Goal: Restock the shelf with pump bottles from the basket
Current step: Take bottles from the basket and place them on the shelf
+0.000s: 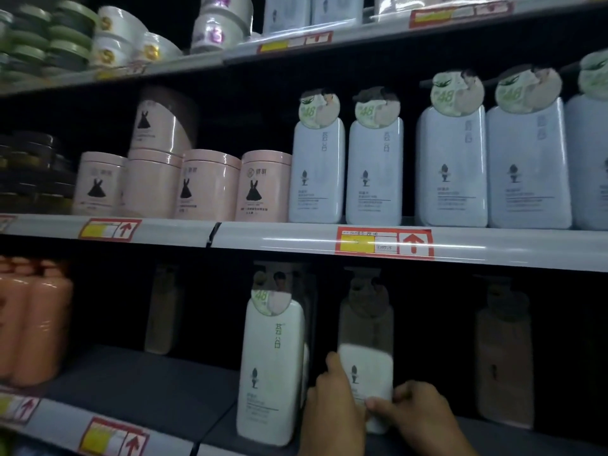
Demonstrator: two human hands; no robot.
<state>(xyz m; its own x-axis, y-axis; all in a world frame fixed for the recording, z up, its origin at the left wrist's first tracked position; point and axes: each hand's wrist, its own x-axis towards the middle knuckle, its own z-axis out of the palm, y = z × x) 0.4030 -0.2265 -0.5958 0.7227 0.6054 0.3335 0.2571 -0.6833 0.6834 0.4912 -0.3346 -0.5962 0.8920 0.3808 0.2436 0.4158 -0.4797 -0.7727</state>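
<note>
On the lower shelf (138, 383) a white pump bottle (365, 373) stands upright, gripped by both hands: the left hand (332, 409) wraps its left side, thumb up along the edge; the right hand (418, 413) pinches its lower right corner. Its small print is blurred. Just left of it stands a matching bottle (273, 370) with green characters and a round "48" tag. Left of that, bare shelf. Above it hangs a red and yellow price label (383, 243) with an up arrow.
</note>
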